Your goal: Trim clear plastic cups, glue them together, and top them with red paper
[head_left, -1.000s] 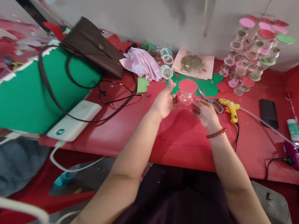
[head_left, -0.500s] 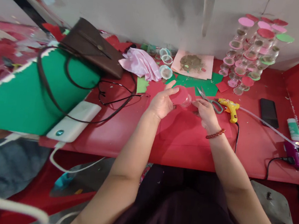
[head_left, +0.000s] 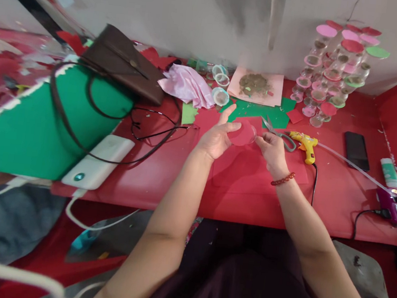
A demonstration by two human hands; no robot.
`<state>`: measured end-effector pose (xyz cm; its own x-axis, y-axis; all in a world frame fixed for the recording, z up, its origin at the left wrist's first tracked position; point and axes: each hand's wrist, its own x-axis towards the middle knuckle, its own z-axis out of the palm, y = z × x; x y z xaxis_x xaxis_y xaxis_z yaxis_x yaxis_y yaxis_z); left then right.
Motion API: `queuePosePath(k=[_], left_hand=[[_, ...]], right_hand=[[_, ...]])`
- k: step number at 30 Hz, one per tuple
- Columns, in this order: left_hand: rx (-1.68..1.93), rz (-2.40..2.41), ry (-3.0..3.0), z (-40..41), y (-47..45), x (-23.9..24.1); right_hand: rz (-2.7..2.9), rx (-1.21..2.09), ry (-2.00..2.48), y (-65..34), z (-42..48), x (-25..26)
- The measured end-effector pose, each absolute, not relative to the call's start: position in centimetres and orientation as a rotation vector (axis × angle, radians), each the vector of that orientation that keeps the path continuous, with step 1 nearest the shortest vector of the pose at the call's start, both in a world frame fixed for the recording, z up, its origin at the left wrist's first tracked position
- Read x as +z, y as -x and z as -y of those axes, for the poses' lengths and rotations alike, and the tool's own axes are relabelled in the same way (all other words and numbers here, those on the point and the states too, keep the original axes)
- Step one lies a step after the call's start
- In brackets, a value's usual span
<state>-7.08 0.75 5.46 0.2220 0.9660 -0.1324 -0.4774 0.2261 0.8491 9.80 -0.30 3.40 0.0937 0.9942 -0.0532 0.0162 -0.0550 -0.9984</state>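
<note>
left hand [head_left: 217, 139] and right hand [head_left: 273, 150] close together, both pinching one small clear cup [head_left: 242, 134] with a red paper disc on it. cup tipped on its side, held just above the red paper sheet [head_left: 253, 172] on the surface [head_left: 167, 174]. scissors [head_left: 281, 136] and yellow glue gun [head_left: 304, 144] just right of the hands. phone [head_left: 355, 150] farther right. stack of lidded cups [head_left: 333, 68] against the wall.

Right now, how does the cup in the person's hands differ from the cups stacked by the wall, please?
The held cup is tipped between left hand and right hand; the stacked cups form a tower. The held cup shows a red disc; the stacked cups carry pink, red and green ones. All are clear.
</note>
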Motion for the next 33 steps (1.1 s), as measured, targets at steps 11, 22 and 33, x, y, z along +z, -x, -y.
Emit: queuePosePath(k=[11, 22, 33], left_hand=[[1.079, -0.898, -0.765, -2.2, 7.3, 3.9], [1.089, -1.143, -0.804, -1.7, 5.8, 4.0], [1.111, -1.26, -0.881, -1.7, 5.8, 4.1]], right_hand=[[0.787, 1.4, 1.279, -10.9, -0.6, 3.2], [0.736, 1.404, 1.272, -11.0, -0.6, 3.4], [0.772, 1.477, 1.26, -10.9, -0.6, 3.0]])
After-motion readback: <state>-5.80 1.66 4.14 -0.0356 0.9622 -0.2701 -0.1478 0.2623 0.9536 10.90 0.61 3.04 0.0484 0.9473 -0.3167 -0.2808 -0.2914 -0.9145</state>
